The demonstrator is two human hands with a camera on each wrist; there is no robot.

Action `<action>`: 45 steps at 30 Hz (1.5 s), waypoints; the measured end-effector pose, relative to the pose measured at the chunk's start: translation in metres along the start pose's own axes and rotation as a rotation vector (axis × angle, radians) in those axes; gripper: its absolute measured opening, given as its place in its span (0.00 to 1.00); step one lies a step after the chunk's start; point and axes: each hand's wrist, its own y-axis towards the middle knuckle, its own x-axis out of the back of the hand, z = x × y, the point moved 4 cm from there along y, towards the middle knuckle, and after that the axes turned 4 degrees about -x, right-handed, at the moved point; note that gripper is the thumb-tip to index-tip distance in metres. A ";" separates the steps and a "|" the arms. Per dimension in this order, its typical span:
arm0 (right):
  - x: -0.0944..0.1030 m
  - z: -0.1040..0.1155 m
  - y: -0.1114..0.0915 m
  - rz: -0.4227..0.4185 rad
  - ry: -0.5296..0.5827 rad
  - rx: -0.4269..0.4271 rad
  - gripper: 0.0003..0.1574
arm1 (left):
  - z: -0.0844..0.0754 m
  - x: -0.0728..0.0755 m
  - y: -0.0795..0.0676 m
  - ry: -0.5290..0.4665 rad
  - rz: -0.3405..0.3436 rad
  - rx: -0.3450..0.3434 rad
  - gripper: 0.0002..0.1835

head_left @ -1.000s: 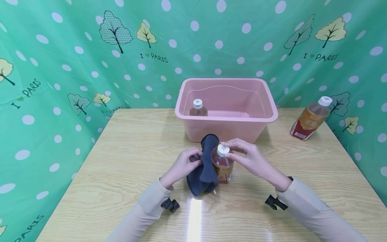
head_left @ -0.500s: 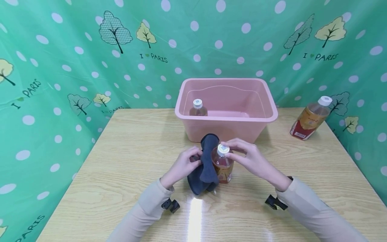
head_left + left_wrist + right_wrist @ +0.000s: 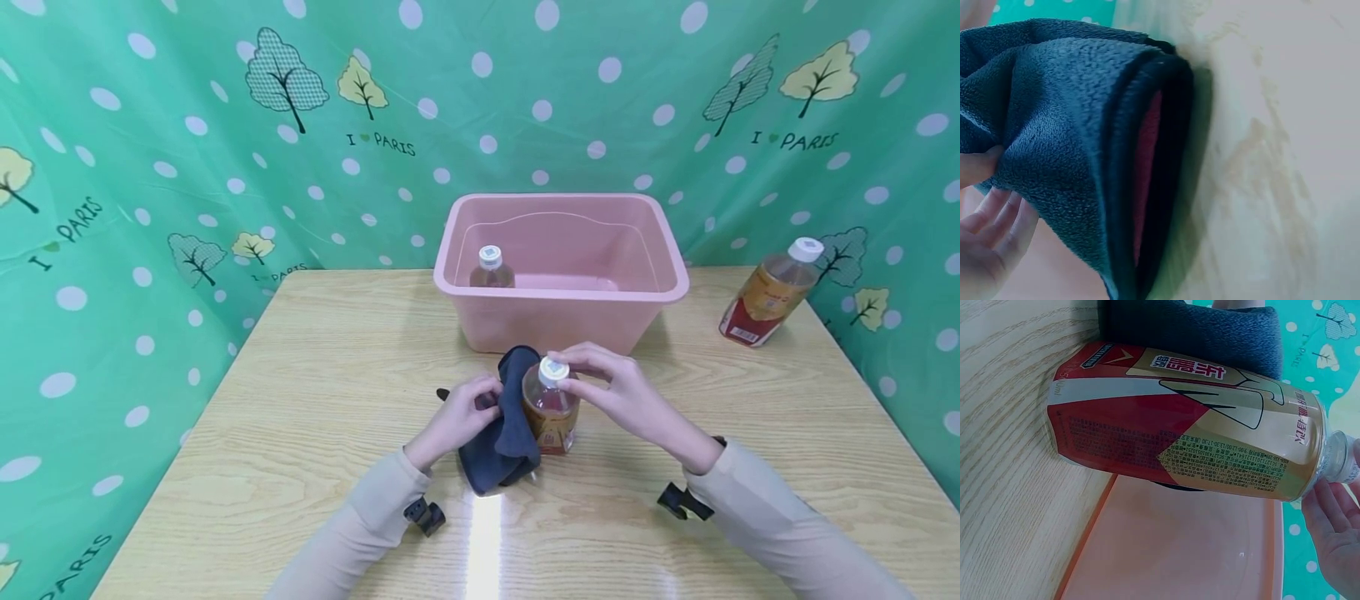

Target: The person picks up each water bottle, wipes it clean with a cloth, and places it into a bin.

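A plastic drink bottle [image 3: 551, 412] with a red and gold label [image 3: 1179, 419] stands upright on the table. My right hand [image 3: 611, 387] pinches its white cap [image 3: 554, 372] from the right. My left hand [image 3: 463, 412] pinches a dark blue-grey cloth [image 3: 1054, 125] between thumb and fingers. The fleecy cloth hangs folded against the bottle's left side and covers part of it. In the left wrist view a pinkish-red patch shows inside the cloth's fold. In the right wrist view the cloth [image 3: 1191, 331] lies behind the bottle.
A pink bin [image 3: 555, 321] stands behind the hands, with one white-capped bottle [image 3: 492, 271] in its left end. Another bottle [image 3: 772, 292] stands at the table's far right edge. A green dotted curtain [image 3: 420, 150] hangs behind the wooden table [image 3: 300, 400].
My left hand and the cloth have shifted slightly down, and the cloth's upper end sits lower. A small dark tip now shows left of that hand. My right hand and the bottle stay put.
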 end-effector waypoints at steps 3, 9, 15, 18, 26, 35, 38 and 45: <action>0.000 0.000 0.000 -0.001 0.000 0.000 0.19 | 0.004 -0.002 -0.001 0.020 0.008 -0.003 0.08; -0.001 0.001 0.000 0.005 -0.009 -0.009 0.20 | 0.010 -0.008 -0.002 0.060 0.018 0.020 0.08; -0.001 0.002 0.000 0.002 -0.014 -0.008 0.21 | 0.015 -0.011 -0.003 0.061 0.034 0.029 0.10; 0.000 0.002 0.000 0.000 -0.017 -0.007 0.21 | 0.017 -0.012 -0.003 0.064 0.041 0.028 0.10; 0.000 0.002 0.000 -0.007 -0.024 0.009 0.21 | 0.022 -0.012 -0.004 0.034 0.054 0.041 0.09; 0.000 0.002 0.000 -0.039 -0.037 -0.007 0.22 | 0.020 -0.006 -0.008 -0.038 0.047 0.072 0.07; 0.000 0.003 0.001 -0.035 -0.031 -0.014 0.22 | 0.019 -0.003 -0.009 -0.042 0.035 0.081 0.07; 0.005 0.009 0.008 -0.031 0.017 -0.018 0.22 | -0.006 0.010 -0.011 -0.053 0.011 0.095 0.06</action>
